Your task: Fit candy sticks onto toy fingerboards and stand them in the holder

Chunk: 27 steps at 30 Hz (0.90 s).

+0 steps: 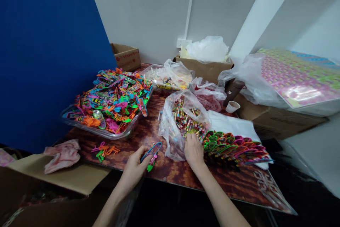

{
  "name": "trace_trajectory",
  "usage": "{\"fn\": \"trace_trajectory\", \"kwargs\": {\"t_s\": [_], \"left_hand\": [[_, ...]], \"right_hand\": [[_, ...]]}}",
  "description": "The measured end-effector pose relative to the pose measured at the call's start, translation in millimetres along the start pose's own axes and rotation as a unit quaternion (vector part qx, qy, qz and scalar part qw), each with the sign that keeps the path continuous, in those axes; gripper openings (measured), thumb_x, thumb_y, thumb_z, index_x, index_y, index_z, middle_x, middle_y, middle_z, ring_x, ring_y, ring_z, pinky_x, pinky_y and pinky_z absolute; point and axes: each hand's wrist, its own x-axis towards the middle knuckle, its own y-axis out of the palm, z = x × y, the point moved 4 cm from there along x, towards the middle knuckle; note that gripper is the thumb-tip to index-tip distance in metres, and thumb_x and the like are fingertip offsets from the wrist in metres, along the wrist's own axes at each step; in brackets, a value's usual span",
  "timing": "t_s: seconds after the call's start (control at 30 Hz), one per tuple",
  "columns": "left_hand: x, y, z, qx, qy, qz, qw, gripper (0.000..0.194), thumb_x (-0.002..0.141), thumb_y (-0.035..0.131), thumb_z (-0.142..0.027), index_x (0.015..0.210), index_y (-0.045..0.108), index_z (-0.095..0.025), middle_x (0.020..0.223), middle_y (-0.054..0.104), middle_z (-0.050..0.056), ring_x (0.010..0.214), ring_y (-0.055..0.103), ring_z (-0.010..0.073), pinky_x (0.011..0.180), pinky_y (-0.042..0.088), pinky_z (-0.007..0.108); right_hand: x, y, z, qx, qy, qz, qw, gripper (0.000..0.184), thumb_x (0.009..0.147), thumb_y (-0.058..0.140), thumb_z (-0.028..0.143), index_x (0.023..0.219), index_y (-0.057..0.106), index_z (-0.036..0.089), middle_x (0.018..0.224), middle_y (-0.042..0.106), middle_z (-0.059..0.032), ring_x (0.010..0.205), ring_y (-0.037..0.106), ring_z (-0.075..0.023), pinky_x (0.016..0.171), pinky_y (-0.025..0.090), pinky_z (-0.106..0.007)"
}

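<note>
My left hand (135,167) is closed on a small blue toy skateboard (151,151) with a pink and green piece at its lower end, held just above the brown table (170,170). My right hand (193,151) reaches into the mouth of a clear plastic bag (172,128) full of small colourful candies (187,119); its fingertips are hidden among them. Right of that hand lies a long overlapping row of assembled colourful toys (235,145) on a white sheet.
A clear tray (106,133) heaped with colourful toy skateboards stands at the left. Loose orange and green bits (105,150) and a pink cloth (62,154) lie near it. Behind are more bags, cardboard boxes, a paper cup (232,106), a blue panel (47,50) and wrapped printed sheets (297,78).
</note>
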Motion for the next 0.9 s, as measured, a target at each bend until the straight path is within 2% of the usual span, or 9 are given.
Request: {"fn": "trace_trajectory", "kwargs": {"t_s": [0.13, 0.23, 0.4, 0.5, 0.57, 0.63, 0.73, 0.8, 0.9], "left_hand": [[5, 11.5, -3, -0.007, 0.019, 0.042, 0.999, 0.021, 0.086, 0.055, -0.036, 0.081, 0.060, -0.016, 0.067, 0.053, -0.002, 0.061, 0.047, 0.0108, 0.056, 0.035, 0.019], [9, 20.9, -12, -0.009, 0.028, 0.077, 0.997, 0.020, 0.086, 0.056, -0.034, 0.082, 0.062, -0.015, 0.067, 0.051, -0.002, 0.060, 0.044, 0.0099, 0.054, 0.032, 0.019], [16, 36.4, -31, -0.062, 0.019, 0.124, 0.990, 0.020, 0.081, 0.063, -0.033, 0.075, 0.064, -0.013, 0.065, 0.050, -0.002, 0.057, 0.041, 0.0083, 0.051, 0.029, 0.018], [18, 46.1, -33, -0.200, -0.033, 0.097, 0.974, 0.030, 0.075, 0.071, -0.034, 0.098, 0.065, -0.015, 0.072, 0.057, -0.002, 0.054, 0.045, 0.0068, 0.051, 0.033, 0.017], [16, 56.8, -31, -0.327, -0.076, 0.062, 0.940, 0.048, 0.072, 0.075, -0.037, 0.113, 0.060, -0.018, 0.074, 0.060, -0.002, 0.052, 0.047, 0.0062, 0.052, 0.038, 0.018], [13, 71.7, -31, -0.411, -0.101, 0.049, 0.905, 0.052, 0.070, 0.077, -0.038, 0.115, 0.060, -0.018, 0.075, 0.062, -0.001, 0.054, 0.052, 0.0074, 0.057, 0.043, 0.020], [10, 91.9, -32, -0.454, -0.111, 0.058, 0.882, 0.040, 0.070, 0.077, -0.037, 0.100, 0.068, -0.012, 0.078, 0.068, 0.004, 0.065, 0.061, 0.0128, 0.069, 0.048, 0.025], [10, 98.3, -29, -0.456, -0.129, 0.056, 0.879, 0.032, 0.071, 0.077, -0.038, 0.083, 0.069, -0.009, 0.070, 0.068, 0.005, 0.062, 0.061, 0.0132, 0.066, 0.048, 0.025], [13, 97.4, -21, -0.453, -0.156, 0.044, 0.877, 0.033, 0.069, 0.078, -0.039, 0.067, 0.063, -0.010, 0.058, 0.061, 0.001, 0.049, 0.053, 0.0081, 0.052, 0.045, 0.021]], "right_hand": [[-2, -4, 4, 0.073, 0.043, -0.018, 0.996, 0.008, 0.089, 0.044, 0.019, 0.086, 0.051, 0.017, 0.086, 0.054, -0.0069, 0.081, 0.050, -0.0214, 0.072, 0.038, -0.031], [-12, -4, 18, 0.176, 0.024, 0.036, 0.983, 0.018, 0.094, 0.039, 0.029, 0.089, 0.053, 0.019, 0.081, 0.057, -0.0019, 0.075, 0.053, -0.0169, 0.068, 0.042, -0.027], [-37, -10, 36, 0.458, 0.041, 0.160, 0.874, 0.023, 0.090, 0.050, 0.041, 0.086, 0.059, 0.020, 0.074, 0.056, 0.0009, 0.064, 0.050, -0.0134, 0.057, 0.043, -0.024], [-42, -15, 33, 0.545, 0.132, 0.173, 0.810, 0.027, 0.084, 0.059, 0.045, 0.087, 0.056, 0.019, 0.071, 0.051, 0.0024, 0.053, 0.043, -0.0097, 0.046, 0.039, -0.021], [-42, -18, 30, 0.579, 0.181, 0.133, 0.784, 0.031, 0.078, 0.065, 0.046, 0.089, 0.054, 0.019, 0.073, 0.051, 0.0025, 0.052, 0.042, -0.0087, 0.044, 0.039, -0.020], [-41, -20, 30, 0.582, 0.199, 0.074, 0.785, 0.031, 0.076, 0.068, 0.044, 0.089, 0.053, 0.020, 0.075, 0.051, 0.0022, 0.054, 0.043, -0.0093, 0.046, 0.040, -0.020], [-41, -23, 36, 0.538, 0.156, 0.046, 0.827, 0.023, 0.081, 0.064, 0.040, 0.084, 0.053, 0.020, 0.075, 0.053, 0.0013, 0.062, 0.048, -0.0116, 0.054, 0.043, -0.022], [-43, -24, 37, 0.505, 0.130, 0.049, 0.852, 0.022, 0.084, 0.060, 0.040, 0.083, 0.054, 0.019, 0.075, 0.053, 0.0012, 0.066, 0.049, -0.0123, 0.059, 0.043, -0.022], [-48, -26, 27, 0.496, 0.154, 0.056, 0.852, 0.027, 0.086, 0.058, 0.046, 0.087, 0.054, 0.020, 0.068, 0.049, 0.0035, 0.056, 0.046, -0.0107, 0.053, 0.041, -0.022]]}}
